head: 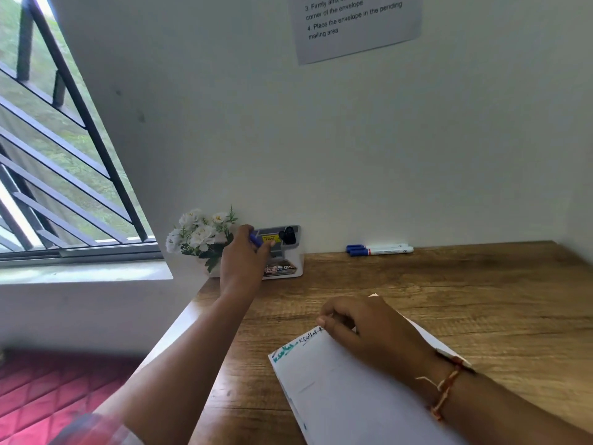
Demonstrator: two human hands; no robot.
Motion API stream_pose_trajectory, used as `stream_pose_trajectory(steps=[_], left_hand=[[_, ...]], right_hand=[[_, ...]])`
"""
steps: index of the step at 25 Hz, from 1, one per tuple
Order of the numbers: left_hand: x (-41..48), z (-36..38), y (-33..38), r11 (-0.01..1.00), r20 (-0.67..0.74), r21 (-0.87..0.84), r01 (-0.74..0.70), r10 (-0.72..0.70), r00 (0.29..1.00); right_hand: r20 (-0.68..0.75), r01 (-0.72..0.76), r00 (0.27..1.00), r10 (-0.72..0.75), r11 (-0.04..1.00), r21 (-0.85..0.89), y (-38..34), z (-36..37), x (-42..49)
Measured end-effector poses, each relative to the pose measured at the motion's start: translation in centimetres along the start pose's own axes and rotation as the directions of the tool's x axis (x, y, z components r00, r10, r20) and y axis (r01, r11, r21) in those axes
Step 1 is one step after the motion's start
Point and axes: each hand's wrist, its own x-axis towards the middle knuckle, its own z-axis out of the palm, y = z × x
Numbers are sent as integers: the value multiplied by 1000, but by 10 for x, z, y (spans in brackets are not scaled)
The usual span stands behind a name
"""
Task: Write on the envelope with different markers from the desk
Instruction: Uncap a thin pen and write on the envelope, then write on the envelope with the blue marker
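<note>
At centre left of the frame, a person's left hand (244,256) pinches a blue marker (255,240) at the desk organizer (300,263), while the right hand (372,332) rests, fingers loosely curled and apparently empty, on the envelope (346,399) at lower right

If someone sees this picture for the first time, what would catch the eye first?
Most likely the left hand, stretched to the white desk organizer at the back left of the wooden desk, gripping a blue marker. Next, the right hand resting on the white envelope in the foreground, which carries green and black writing near its left corner.
</note>
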Motion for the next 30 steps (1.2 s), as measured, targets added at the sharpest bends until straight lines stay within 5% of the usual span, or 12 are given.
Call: stream_pose_trajectory(steps=[3,7,10,13,18,23,30], left_hand=[[-21,2,6,992,-17,-21,-123,122,992],[-42,40,28,931,395,-7,-365,338,854],[-39,83,43,909,631,14,-418,316,708],[-30,117,53,877,721,82,-474,276,635],[-16,144,50,854,728,121,-506,271,630],[-10,149,39,760,643,266,-593,319,696],[-17,129,31,837,590,205,-508,308,746]], right_hand=[[-53,-44,998,44,999,7,-3,1,1],[-194,-183,963,188,982,43,-1,2,3],[-222,-245,941,257,966,79,1,2,2],[-216,-270,935,282,959,85,1,4,2],[-193,-279,937,290,957,82,3,7,2],[-172,-300,935,309,951,74,2,8,5],[-164,-318,932,324,946,59,0,5,4]])
